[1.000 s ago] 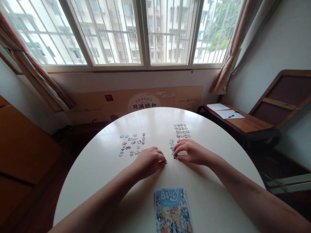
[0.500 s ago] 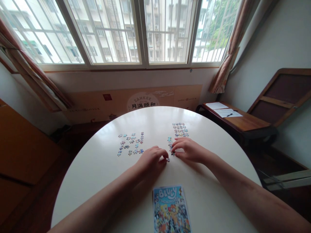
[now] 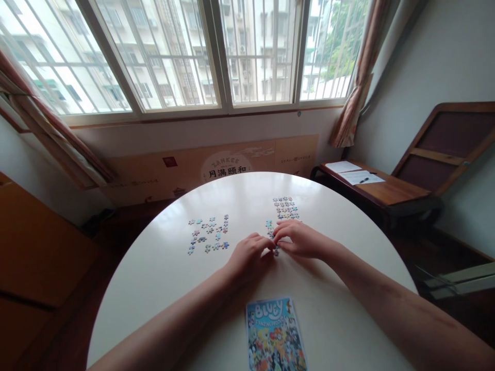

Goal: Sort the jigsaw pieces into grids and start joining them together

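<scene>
On the white round table, my left hand (image 3: 252,251) is closed, fingertips pinched at the lower end of a narrow strip of joined jigsaw pieces (image 3: 269,225). A small jigsaw piece (image 3: 276,253) shows just below those fingertips. My right hand (image 3: 297,238) comes from the other side, its curved thumb and fingers on the strip, nearly meeting my left fingers. They hide much of the strip. Beyond my right hand lies a block of jigsaw pieces (image 3: 285,207) in rows. Loose jigsaw pieces (image 3: 209,232) are spread to the left of my left hand.
A colourful "Bluey" picture card (image 3: 275,335) lies near me on the table (image 3: 154,288). Against the right wall, a wooden bench (image 3: 402,188) carries papers (image 3: 361,177) and a pen. A printed cardboard panel (image 3: 185,172) stands under the barred window.
My left hand has moved slightly right, bringing the small piece from beside the strip to its lower end. My right fingers have drawn closer to it. The view has tilted slightly.
</scene>
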Demonstrator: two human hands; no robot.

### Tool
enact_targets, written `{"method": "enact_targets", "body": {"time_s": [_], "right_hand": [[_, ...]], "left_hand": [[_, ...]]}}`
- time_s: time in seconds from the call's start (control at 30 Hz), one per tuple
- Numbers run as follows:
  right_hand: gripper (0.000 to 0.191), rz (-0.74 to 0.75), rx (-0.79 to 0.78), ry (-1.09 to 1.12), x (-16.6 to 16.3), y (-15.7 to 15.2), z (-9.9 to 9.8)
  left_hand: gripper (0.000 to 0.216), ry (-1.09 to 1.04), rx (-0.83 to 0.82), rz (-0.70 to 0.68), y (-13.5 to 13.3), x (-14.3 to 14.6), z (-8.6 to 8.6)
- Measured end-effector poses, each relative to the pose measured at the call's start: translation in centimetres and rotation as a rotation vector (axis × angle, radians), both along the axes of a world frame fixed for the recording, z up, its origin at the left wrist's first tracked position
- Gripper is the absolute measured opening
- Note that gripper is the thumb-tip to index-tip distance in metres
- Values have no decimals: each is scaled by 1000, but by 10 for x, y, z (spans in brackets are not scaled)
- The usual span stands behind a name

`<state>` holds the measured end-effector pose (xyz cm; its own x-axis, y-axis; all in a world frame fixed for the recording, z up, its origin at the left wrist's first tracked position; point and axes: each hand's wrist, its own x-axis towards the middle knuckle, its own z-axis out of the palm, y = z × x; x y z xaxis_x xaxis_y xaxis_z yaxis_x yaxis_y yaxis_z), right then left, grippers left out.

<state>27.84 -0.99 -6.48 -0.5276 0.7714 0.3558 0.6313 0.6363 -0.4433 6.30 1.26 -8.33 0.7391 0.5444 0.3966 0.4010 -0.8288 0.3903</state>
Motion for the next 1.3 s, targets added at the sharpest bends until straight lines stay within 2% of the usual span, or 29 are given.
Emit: {"method": "enact_targets", "body": {"time_s": [0.43, 0.7, 1.3], "right_hand": [[14, -16, -5, -18, 3, 1, -1], [9, -20, -22, 21, 4, 1, -4], [9, -39, -37, 51, 3, 2, -8]], "left_hand": [[11, 48, 72, 22, 0, 7, 1], [9, 45, 48, 93, 1, 5, 2], [13, 54, 7, 91, 0, 6, 2]]}}
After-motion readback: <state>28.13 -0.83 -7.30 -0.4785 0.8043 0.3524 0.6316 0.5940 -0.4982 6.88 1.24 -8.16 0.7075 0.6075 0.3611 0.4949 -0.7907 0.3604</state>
